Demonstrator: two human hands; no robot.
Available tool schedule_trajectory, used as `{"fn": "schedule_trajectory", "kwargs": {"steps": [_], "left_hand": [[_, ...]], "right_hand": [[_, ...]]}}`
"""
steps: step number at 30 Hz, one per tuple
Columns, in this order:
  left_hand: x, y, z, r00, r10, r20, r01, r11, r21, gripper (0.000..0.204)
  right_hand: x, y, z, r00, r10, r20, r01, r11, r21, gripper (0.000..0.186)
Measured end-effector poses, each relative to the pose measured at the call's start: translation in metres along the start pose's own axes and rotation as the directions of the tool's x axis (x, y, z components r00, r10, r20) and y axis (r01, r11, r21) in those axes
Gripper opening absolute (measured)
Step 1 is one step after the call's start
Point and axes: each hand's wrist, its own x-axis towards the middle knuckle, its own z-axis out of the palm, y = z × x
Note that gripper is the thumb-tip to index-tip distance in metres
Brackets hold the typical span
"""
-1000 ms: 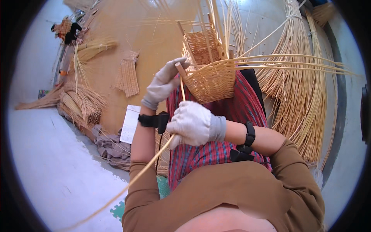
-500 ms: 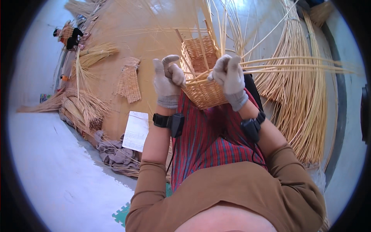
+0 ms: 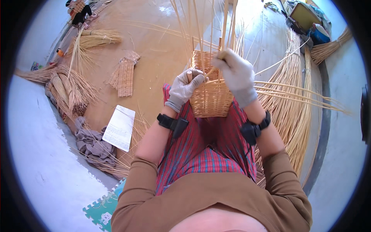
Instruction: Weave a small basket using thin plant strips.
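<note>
A small half-woven wicker basket (image 3: 211,101) stands between my knees on a red striped cloth, its long upright canes fanning out away from me. Both hands wear pale gloves. My left hand (image 3: 186,87) is closed on the basket's rim at the near left corner, thumb pressed against the weave. Just above the near rim, my right hand (image 3: 236,73) is closed with its fingers pinching a cane strand (image 3: 210,72) that runs toward the left hand. Several loose canes (image 3: 301,94) stick out to the right from beneath my right wrist.
Long bundles of cane (image 3: 288,92) lie along the right wall. At left are more bundles (image 3: 73,91), a flat woven panel (image 3: 126,79), a paper sheet (image 3: 119,127) and a grey cloth (image 3: 94,143). Another person (image 3: 80,12) sits far left. Bags (image 3: 307,19) stand far right.
The basket has turned more square to me. My left hand has gone from raised fingers to gripping the rim; my right hand has risen, pinching a strand. The view has shifted.
</note>
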Motion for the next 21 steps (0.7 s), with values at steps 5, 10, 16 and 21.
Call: {"fn": "schedule_trajectory", "kwargs": {"steps": [5,10,16,21], "left_hand": [[0.000,-0.009,0.007,0.996,0.047,-0.075,-0.048,0.999,-0.012,0.017],[-0.001,-0.008,0.014,0.992,0.076,-0.101,-0.078,0.997,-0.016,0.017],[0.002,-0.005,0.011,0.989,0.079,-0.128,-0.069,0.994,0.079,0.020],[0.003,-0.002,0.001,0.996,0.020,-0.092,-0.005,0.988,0.157,0.038]], "right_hand": [[0.070,-0.010,0.048,0.952,-0.305,-0.022,0.298,0.941,-0.161,0.032],[0.013,0.018,0.024,0.985,-0.109,-0.134,0.164,0.838,0.520,0.039],[-0.079,0.029,-0.011,0.959,0.235,-0.157,-0.145,0.886,0.440,0.019],[-0.071,0.024,-0.018,0.924,0.381,-0.040,-0.290,0.765,0.575,0.014]]}}
